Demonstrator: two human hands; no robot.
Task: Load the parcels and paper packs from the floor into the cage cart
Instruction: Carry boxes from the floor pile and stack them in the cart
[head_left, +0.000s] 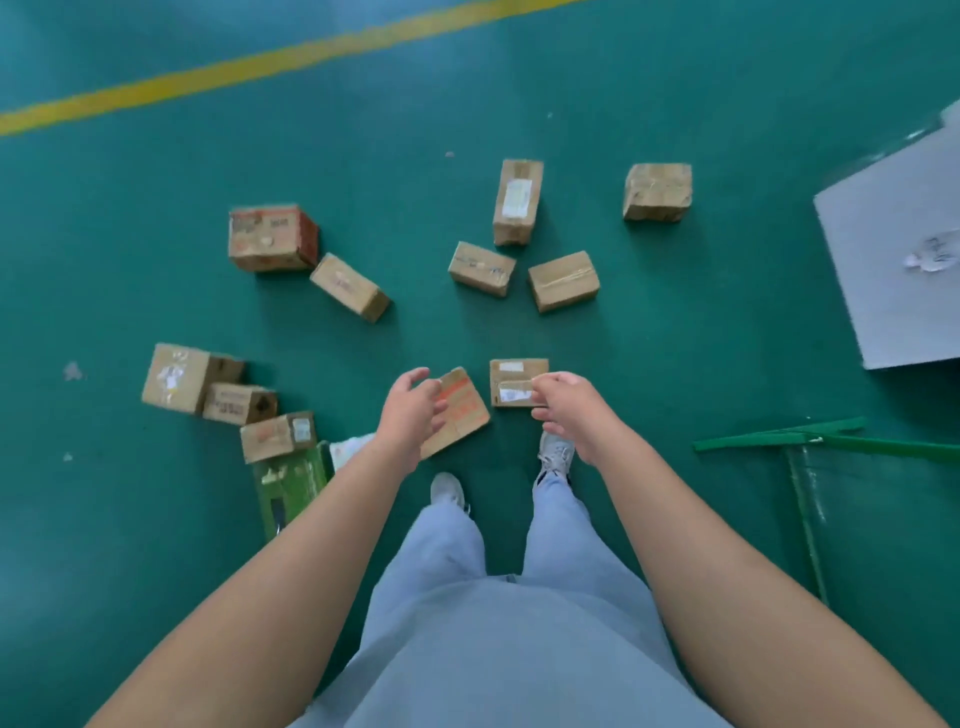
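Several brown cardboard parcels lie scattered on the green floor. My left hand (410, 410) hovers with loosely curled fingers over a flat parcel with red print (462, 410) and holds nothing. My right hand (566, 410) hangs the same way beside a small labelled parcel (511, 379), fingertips at its right edge; I cannot tell whether they touch. Further out lie a tall labelled parcel (517, 200), a red-sided box (272, 239) and a stack of three parcels (228, 400) at left. A green pack (291, 483) and a white pack (345, 449) lie under my left forearm.
A green metal frame (810, 441) juts in at lower right. A grey flat board (893, 260) lies at the right edge. A yellow floor line (260, 67) runs across the top. My feet (556, 454) stand just behind the two nearest parcels.
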